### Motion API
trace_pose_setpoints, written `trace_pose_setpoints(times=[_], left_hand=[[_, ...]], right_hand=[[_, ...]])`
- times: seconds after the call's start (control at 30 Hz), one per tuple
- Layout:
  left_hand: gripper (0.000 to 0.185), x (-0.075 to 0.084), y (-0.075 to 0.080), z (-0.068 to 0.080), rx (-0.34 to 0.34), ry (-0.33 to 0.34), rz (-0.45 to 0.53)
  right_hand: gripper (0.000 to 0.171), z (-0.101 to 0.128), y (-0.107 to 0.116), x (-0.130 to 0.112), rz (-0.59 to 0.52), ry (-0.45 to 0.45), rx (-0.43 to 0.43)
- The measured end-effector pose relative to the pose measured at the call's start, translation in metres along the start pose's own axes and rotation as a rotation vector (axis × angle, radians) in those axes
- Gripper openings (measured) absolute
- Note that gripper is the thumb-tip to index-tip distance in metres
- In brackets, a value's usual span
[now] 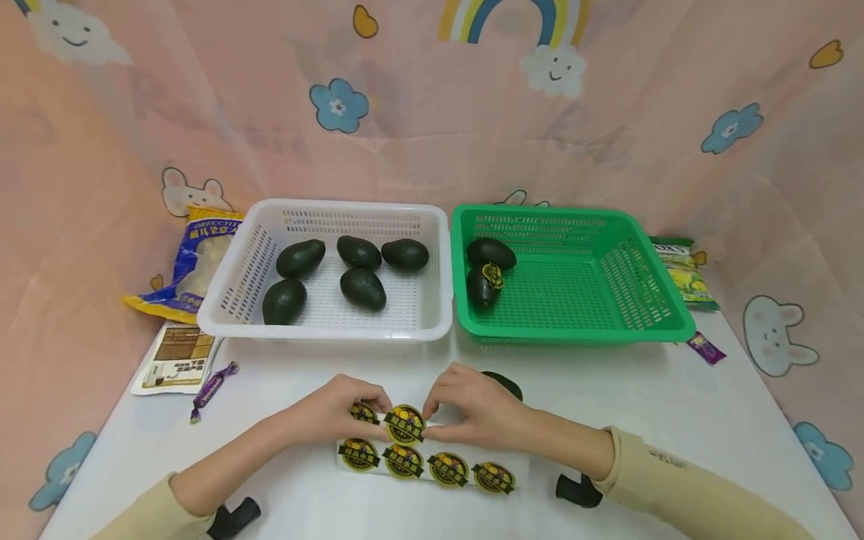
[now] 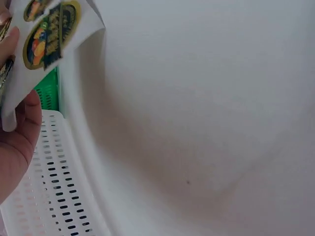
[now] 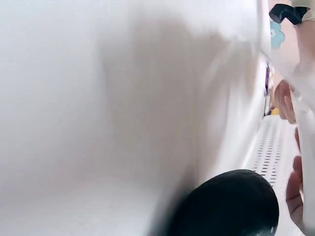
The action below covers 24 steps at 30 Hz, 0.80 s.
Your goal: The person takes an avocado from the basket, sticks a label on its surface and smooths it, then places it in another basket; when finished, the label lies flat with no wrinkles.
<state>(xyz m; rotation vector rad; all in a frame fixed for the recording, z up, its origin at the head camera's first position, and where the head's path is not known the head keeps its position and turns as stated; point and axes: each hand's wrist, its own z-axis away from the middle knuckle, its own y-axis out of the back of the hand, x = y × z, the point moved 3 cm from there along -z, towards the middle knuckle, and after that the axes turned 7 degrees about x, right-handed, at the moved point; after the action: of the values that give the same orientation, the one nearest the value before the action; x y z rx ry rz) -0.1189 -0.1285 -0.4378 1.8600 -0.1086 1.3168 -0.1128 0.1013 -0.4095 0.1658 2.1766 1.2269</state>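
Sticker sheet (image 1: 427,459) before two baskets; avocado (image 1: 505,383) between.

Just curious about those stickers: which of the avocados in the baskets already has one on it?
The front avocado in the green basket: a round yellow-and-dark sticker shows on it. Its neighbour and the five in the white basket show none.

Bare white table (image 1: 675,405) lies open to the right of the white sheet of round yellow-and-black stickers (image 1: 432,465), while the white slotted plastic basket (image 1: 432,315) and green slotted plastic basket (image 1: 664,330) wall off the far side and a dark avocado (image 1: 508,382) lies just beyond the hands.
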Motion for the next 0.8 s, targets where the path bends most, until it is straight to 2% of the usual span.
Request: trace_pose_setpoints(times=[0.1, 0.17, 0.3, 0.4, 0.47, 0.53, 0.6, 0.7, 0.77, 0.8], left_hand=[[0.018, 0.003, -0.001, 0.001, -0.011, 0.021, 0.016], [0.017, 0.003, -0.001, 0.003, -0.017, 0.048, 0.022], [0.017, 0.001, -0.003, 0.005, -0.039, 0.131, 0.036], [0.018, -0.002, -0.005, 0.005, -0.084, 0.194, 0.067], [0.019, -0.005, -0.007, 0.005, -0.109, 0.215, 0.070], [0.022, -0.007, -0.009, 0.005, -0.113, 0.216, 0.048], [0.034, -0.009, -0.010, 0.005, -0.085, 0.174, -0.036], [0.053, -0.005, -0.012, 0.003, 0.016, 0.094, -0.169], [0.053, 0.004, -0.012, -0.001, 0.105, 0.054, -0.186], [0.047, 0.010, -0.012, -0.005, 0.143, 0.052, -0.148]], right_hand=[[0.007, 0.001, -0.002, 0.001, -0.060, -0.014, 0.017], [0.007, 0.003, -0.003, 0.003, -0.072, -0.011, 0.041], [0.012, 0.004, -0.004, 0.004, -0.073, 0.033, 0.092], [0.011, 0.005, -0.004, 0.003, -0.089, 0.067, 0.124], [0.010, 0.005, -0.002, 0.003, -0.120, 0.050, 0.135], [0.009, 0.005, 0.001, 0.004, -0.165, -0.010, 0.135], [0.009, 0.006, 0.007, 0.007, -0.196, -0.107, 0.130], [0.010, 0.008, 0.020, 0.013, -0.213, -0.253, 0.115], [0.012, 0.009, 0.027, 0.017, -0.212, -0.322, 0.101], [0.012, 0.010, 0.031, 0.019, -0.217, -0.343, 0.095]])
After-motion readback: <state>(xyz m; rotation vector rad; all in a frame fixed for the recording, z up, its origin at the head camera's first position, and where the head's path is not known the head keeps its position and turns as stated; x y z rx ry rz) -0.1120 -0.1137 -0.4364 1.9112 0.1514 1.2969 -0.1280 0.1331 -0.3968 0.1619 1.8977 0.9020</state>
